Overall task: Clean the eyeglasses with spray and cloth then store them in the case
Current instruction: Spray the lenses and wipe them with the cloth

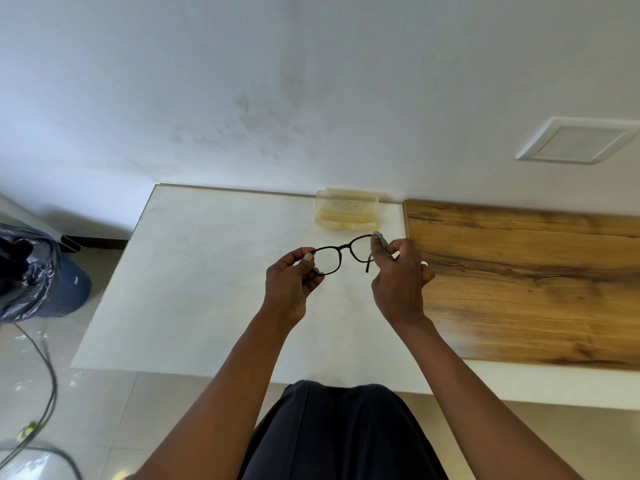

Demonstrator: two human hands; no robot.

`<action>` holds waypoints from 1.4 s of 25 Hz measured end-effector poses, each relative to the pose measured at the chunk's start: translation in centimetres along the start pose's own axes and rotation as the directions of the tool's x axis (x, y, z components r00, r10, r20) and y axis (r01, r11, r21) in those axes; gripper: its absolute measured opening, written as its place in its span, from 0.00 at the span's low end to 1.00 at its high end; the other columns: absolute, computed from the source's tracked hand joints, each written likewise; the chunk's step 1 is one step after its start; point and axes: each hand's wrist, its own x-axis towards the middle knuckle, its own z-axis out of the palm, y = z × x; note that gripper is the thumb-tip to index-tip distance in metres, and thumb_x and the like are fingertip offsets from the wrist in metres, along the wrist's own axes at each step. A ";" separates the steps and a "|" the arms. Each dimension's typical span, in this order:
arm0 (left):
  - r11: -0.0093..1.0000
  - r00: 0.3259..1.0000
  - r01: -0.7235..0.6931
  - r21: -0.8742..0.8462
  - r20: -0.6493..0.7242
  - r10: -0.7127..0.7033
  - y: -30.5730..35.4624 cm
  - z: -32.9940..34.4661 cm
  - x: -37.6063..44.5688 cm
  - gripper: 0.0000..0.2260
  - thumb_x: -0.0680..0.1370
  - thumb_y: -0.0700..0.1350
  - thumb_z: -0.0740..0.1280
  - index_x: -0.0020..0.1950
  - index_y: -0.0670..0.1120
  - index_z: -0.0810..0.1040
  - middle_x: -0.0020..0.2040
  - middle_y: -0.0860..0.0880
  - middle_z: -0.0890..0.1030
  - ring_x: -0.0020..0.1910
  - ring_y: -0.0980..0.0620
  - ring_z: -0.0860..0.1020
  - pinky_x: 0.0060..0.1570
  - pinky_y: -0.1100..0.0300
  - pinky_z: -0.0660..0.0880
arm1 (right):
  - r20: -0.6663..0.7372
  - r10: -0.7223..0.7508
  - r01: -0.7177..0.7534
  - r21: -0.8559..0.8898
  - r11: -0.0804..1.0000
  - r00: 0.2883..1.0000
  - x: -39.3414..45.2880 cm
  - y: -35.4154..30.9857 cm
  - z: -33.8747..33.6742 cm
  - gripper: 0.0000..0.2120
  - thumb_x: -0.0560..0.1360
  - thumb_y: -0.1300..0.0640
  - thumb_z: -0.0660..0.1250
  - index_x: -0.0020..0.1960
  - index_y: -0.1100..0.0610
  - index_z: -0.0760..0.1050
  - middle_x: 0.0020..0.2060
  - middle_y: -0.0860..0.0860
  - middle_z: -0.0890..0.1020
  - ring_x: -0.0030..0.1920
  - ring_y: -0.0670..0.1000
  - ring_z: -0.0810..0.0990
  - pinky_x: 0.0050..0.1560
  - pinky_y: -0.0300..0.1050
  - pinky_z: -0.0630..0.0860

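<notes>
Two hands are up over the white table (194, 289) in the head view, and between them we find one pair of black-framed glasses (341, 252), held clear of the surface with its front roughly level. We note the left hand (289, 289) pinching the frame's left end between thumb and curled fingers, at the outer edge of the left lens. The right hand (398, 275) is closed around a small grey cloth (378, 239), of which only a corner shows above the fingers; that corner lies against the right lens. One temple arm hangs down just inside the right hand, its tip free. Whether the right hand also grips the frame itself we cannot tell, as the fingers cover that end.

Beyond the right hand's fingertips, against the wall, sits a pale yellow translucent case (348, 211), lying open, apart from the glasses. To the outer side of the right hand lies a wooden board (526, 271) flush with the table. Well out past the left hand, on the floor, we record a dark plastic bag (24, 271) and a cable (48, 368). Below both forearms we see dark trousers (339, 434).
</notes>
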 end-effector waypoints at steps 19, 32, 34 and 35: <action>1.000 1.000 -0.001 -0.010 0.027 0.002 0.1 0.2 0.2 0.06 0.77 0.34 0.62 0.46 0.41 0.79 0.25 0.50 0.76 0.32 0.50 0.74 0.33 0.62 0.79 | -0.013 -0.038 0.038 -0.059 0.998 0.999 -0.5 0.4 -0.5 0.31 0.62 0.77 0.66 0.62 0.58 0.75 0.46 0.61 0.76 0.45 0.62 0.76 0.42 0.50 0.57; 1.000 1.000 -0.011 -0.009 0.029 0.011 0.1 0.0 0.3 0.06 0.77 0.35 0.63 0.46 0.41 0.79 0.27 0.49 0.76 0.32 0.50 0.74 0.32 0.62 0.78 | -0.070 -0.194 0.185 -0.124 0.975 0.978 -2.3 0.0 -0.1 0.33 0.53 0.76 0.75 0.56 0.60 0.79 0.39 0.60 0.80 0.38 0.59 0.80 0.37 0.48 0.64; 1.000 0.999 -0.006 -0.010 0.034 0.006 0.0 -0.1 0.2 0.06 0.77 0.35 0.63 0.46 0.41 0.79 0.25 0.51 0.76 0.31 0.50 0.74 0.32 0.63 0.78 | -0.038 -0.129 0.125 -0.087 0.988 0.991 -2.3 0.4 -0.2 0.33 0.55 0.78 0.72 0.58 0.60 0.78 0.41 0.61 0.79 0.40 0.61 0.79 0.38 0.50 0.64; 1.000 0.999 -0.004 -0.010 0.037 0.005 0.0 -0.1 0.2 0.06 0.77 0.35 0.62 0.46 0.41 0.78 0.25 0.51 0.76 0.31 0.50 0.74 0.32 0.63 0.78 | -0.026 -0.094 0.092 -0.068 0.993 0.995 -2.1 0.5 -0.3 0.32 0.57 0.78 0.71 0.59 0.59 0.78 0.42 0.61 0.78 0.42 0.61 0.79 0.40 0.51 0.63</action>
